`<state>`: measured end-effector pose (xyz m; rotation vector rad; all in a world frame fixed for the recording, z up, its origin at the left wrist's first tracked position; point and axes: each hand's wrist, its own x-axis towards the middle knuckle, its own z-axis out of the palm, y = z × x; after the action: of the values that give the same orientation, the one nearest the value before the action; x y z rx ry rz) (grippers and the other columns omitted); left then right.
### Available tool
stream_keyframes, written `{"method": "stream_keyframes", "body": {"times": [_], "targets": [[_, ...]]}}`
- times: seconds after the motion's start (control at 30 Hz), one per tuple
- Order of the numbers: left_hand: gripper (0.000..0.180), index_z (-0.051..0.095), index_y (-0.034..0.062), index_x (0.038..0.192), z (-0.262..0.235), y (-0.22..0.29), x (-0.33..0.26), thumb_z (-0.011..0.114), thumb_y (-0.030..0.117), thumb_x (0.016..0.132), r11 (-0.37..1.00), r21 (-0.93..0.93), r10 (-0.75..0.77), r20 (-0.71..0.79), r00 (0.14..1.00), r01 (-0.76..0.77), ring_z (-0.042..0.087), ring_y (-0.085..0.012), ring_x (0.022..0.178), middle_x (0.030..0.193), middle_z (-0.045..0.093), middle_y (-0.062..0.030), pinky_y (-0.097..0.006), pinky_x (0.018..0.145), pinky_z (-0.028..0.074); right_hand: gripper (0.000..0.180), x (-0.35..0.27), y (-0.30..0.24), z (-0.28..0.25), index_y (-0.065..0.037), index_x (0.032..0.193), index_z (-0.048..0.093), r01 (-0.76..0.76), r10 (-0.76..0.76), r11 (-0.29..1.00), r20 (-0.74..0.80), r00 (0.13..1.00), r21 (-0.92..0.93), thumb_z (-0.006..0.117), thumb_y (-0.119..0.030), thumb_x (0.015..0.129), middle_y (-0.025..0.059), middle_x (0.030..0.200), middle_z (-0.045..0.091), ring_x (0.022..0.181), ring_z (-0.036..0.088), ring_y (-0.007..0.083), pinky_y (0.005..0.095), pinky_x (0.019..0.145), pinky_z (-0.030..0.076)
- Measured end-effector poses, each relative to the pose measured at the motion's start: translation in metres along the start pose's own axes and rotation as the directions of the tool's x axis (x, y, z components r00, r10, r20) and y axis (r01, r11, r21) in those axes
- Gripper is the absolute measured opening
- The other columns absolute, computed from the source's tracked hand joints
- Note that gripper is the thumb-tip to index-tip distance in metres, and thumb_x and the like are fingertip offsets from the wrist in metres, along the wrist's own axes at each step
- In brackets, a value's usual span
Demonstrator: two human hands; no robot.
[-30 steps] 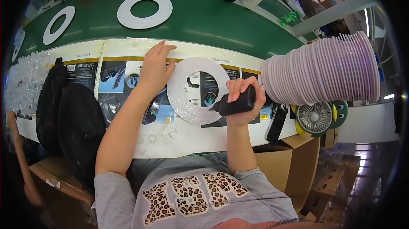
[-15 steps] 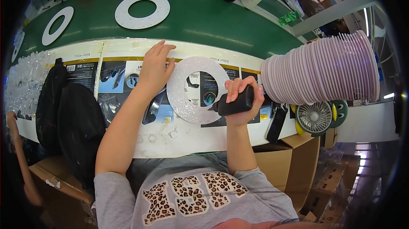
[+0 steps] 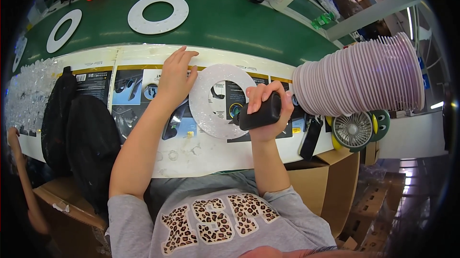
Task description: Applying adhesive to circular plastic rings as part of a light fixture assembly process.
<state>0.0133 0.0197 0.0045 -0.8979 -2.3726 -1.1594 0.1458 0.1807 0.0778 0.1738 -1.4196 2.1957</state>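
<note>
A flat white speckled ring (image 3: 201, 107) lies on the printed sheets in front of me. My left hand (image 3: 177, 75) rests flat at its upper left edge, fingers spread, the thumb touching or close to the rim. My right hand (image 3: 268, 109) is wrapped round a black, rounded hand tool (image 3: 261, 112). The tool's narrow tip points left and sits over the ring's lower right part. Whether the tip touches the ring I cannot tell.
A long stack of pale rings (image 3: 357, 76) lies on its side at the right, by a phone (image 3: 311, 137) and a small fan (image 3: 352, 129). Black sleeves (image 3: 93, 143) and clear plastic pieces (image 3: 33, 92) are left. White rings (image 3: 136, 20) lie on the green surface (image 3: 215, 28) behind.
My right hand and the black tool have shifted slightly left and up over the ring. My left hand stays where it was.
</note>
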Motion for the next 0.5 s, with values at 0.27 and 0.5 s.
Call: {"method": "stream_keyframes", "body": {"times": [0.27,0.5], "targets": [[0.03,0.058,0.0025,0.109,0.0002,0.0009,0.0001,0.061,0.005,0.079,1.0,-0.005,-0.006,-0.01,1.0,0.006,0.048,-0.0337,0.121,0.111,0.06,-0.0159,-0.042,0.101,0.036,0.039,-0.0018,0.0097,0.0002,-0.009,0.076,0.04,-0.038,0.038,0.999,0.032,0.999,0.007,0.029,-0.041,0.095,0.0037,0.055,0.044,0.05,0.042,0.0129,0.0303,0.071,0.034],[0.03,0.058,0.0025,0.109,0.0001,0.0009,-0.0003,0.061,0.005,0.079,1.0,-0.005,-0.009,-0.007,1.0,0.009,0.048,-0.0334,0.122,0.111,0.06,-0.016,-0.042,0.101,0.036,0.039,-0.0026,0.0112,-0.0013,-0.009,0.075,0.04,-0.028,0.03,0.999,0.036,0.999,-0.036,0.029,-0.04,0.095,0.0033,0.054,0.044,0.049,0.041,0.0125,0.0295,0.068,0.033]]}}
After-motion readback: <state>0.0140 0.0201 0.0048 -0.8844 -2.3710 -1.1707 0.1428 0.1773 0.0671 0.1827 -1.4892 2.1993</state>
